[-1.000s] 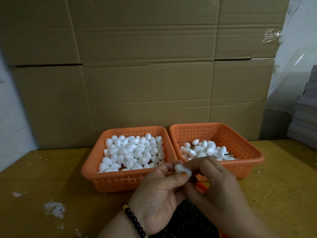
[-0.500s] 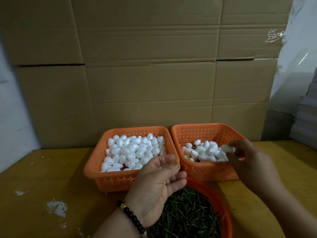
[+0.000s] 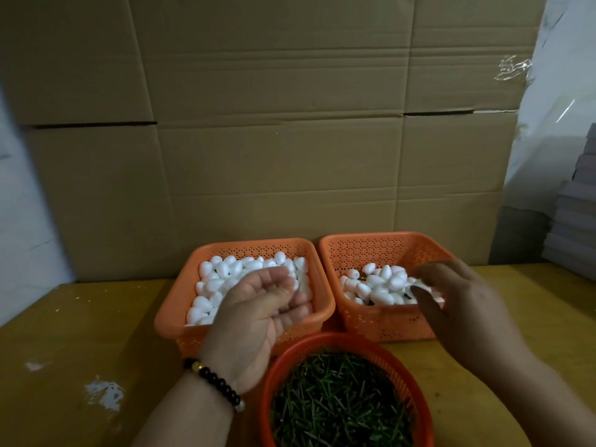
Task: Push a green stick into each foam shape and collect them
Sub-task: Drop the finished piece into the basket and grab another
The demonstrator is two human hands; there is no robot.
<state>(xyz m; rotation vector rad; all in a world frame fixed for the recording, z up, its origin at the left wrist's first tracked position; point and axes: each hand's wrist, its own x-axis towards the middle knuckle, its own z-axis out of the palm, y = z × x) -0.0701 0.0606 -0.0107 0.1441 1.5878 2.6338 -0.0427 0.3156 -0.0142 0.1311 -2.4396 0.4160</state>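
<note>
Right hand [image 3: 458, 304] dropped foam shape into right basket [image 3: 387, 250].

Two orange baskets are set side by side on a yellow table [image 3: 80, 333] before a cardboard wall [image 3: 290, 140]. The left basket [image 3: 174, 312] is filled with white foam shapes [image 3: 216, 269]; a smaller heap [image 3: 380, 285] is seen in the right basket [image 3: 383, 327]. The left hand [image 3: 258, 317], palm up with fingers loosely curled, is held over the left basket. The right hand [image 3: 464, 304] is held above the right basket, blurred. Green sticks [image 3: 342, 401] are piled in a round red basket [image 3: 267, 375] nearest the camera
</note>
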